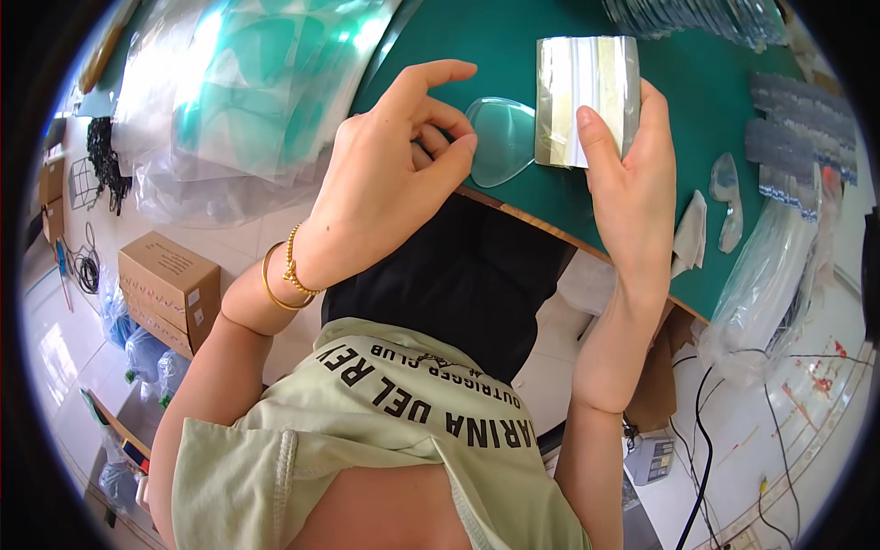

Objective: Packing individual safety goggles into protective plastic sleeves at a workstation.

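Note:
My right hand (632, 174) holds a flat, shiny silver and pale-yellow packet (587, 101) upright over the table's front edge, its thumb across the front and the fingers behind. Beside that packet's left edge is a clear, rounded plastic lens (502, 142), which partly passes behind the packet or meets its edge; I cannot tell which. The thumb and bent fingers of my left hand (394, 156) come together at the lens's left rim and pinch it. My left index finger is raised and stretched over the table.
The table (440, 46) is green with a wooden edge. Large clear plastic bags (247, 101) cover its left side. Stacked clear pieces (697, 18) stand at the back; grey wrapped strips (797, 137) and a clear shaped piece (727, 202) lie right. Cartons (170, 284) and cables (706, 440) are on the floor.

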{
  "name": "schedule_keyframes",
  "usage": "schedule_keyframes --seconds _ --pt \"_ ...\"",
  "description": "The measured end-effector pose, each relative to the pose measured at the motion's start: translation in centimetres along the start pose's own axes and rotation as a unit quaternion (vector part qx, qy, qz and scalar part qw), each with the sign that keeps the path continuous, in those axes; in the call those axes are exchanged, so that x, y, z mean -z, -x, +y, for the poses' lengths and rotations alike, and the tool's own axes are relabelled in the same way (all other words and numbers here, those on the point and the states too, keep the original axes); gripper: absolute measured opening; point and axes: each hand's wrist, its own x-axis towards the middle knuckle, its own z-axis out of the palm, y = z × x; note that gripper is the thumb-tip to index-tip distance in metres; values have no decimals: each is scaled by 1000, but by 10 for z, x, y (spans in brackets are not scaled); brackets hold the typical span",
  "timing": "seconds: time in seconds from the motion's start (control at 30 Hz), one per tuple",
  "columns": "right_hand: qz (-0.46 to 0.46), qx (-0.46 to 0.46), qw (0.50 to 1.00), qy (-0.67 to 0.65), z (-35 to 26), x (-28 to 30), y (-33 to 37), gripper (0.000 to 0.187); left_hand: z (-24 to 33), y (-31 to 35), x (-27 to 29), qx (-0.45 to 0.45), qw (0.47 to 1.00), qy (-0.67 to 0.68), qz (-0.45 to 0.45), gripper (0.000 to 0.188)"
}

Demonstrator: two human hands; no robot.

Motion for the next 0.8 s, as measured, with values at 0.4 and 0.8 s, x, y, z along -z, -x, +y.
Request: schedule_keyframes --seconds 0.4,0.8 --pt "-14 -44 999 30 -18 -7 3 39 1 -5 -1 -11 999 -51 7 46" --pt "-60 86 993 56 -16 -21 10 40 4 -1 -4 -22 997 -67 21 49"
